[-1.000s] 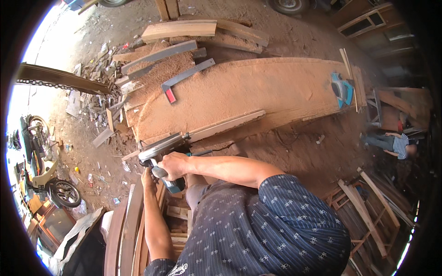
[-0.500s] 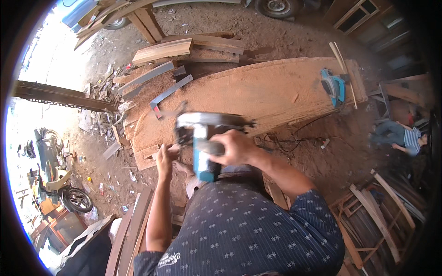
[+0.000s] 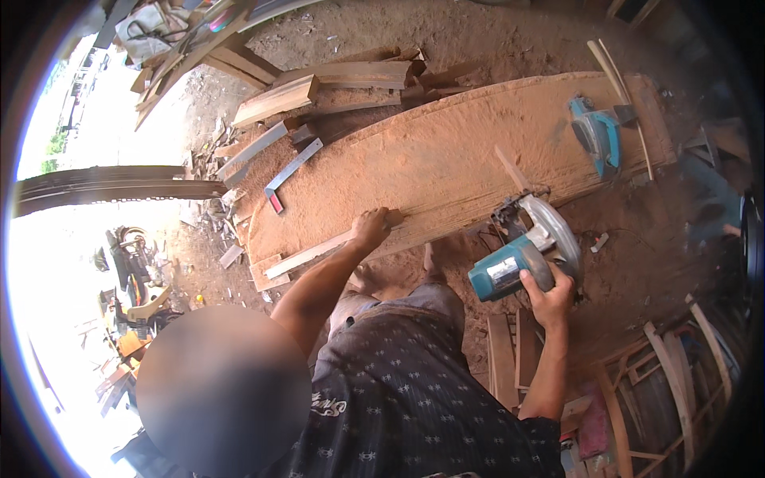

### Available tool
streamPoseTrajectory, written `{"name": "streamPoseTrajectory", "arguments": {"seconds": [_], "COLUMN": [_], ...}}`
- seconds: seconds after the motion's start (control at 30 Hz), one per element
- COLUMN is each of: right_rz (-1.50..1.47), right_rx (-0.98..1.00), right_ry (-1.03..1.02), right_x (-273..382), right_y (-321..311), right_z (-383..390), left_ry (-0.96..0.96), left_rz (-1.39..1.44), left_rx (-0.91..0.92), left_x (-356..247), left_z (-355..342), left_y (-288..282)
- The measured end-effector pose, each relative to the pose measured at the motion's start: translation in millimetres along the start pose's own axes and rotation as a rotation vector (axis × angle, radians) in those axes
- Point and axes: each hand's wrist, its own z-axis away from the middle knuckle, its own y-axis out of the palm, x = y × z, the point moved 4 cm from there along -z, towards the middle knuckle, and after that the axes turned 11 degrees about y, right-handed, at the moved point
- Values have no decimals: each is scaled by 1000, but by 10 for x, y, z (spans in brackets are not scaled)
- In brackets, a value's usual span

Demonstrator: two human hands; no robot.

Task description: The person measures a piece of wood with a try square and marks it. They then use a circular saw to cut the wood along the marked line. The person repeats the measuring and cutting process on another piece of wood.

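Observation:
My right hand (image 3: 550,296) grips the rear handle of a teal circular saw (image 3: 522,253), which hangs at the near right edge of a wide wooden board (image 3: 430,151) covered in sawdust. My left hand (image 3: 371,229) is closed over a narrow wooden strip (image 3: 311,253) lying along the board's near edge. A thin sliver of wood (image 3: 511,167) lies beside the saw's front end. Farther left on the board rests a try square (image 3: 293,175) with a red-marked stock. My fingertips on the strip's far side are partly hidden.
A teal electric planer (image 3: 596,139) sits at the board's right end, beside long thin sticks (image 3: 612,72). Stacked timber pieces (image 3: 275,102) lie beyond the board's left part. A dark beam (image 3: 119,185) juts in from the left. Wooden frames (image 3: 669,382) stand at lower right.
The saw has moved from in front of my body to the right, still in my right hand. My left hand has shifted right and now presses on the wooden strip.

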Motion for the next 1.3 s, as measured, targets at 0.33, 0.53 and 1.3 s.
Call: {"name": "streamPoseTrajectory", "arguments": {"seconds": [0.33, 0.53, 1.3], "right_rz": [-326, -418, -329], "right_rx": [-91, -196, -293], "right_ry": [175, 38, 85], "right_x": [-544, -229, 604], "right_y": [-299, -683, -589], "right_z": [-193, -277, 131], "left_ry": [44, 196, -311], "left_rz": [227, 157, 536], "left_rx": [-276, -509, -466], "left_x": [-651, -900, 1675], "left_z": [1180, 2061, 2371], "left_y": [-2300, -3329, -135]}}
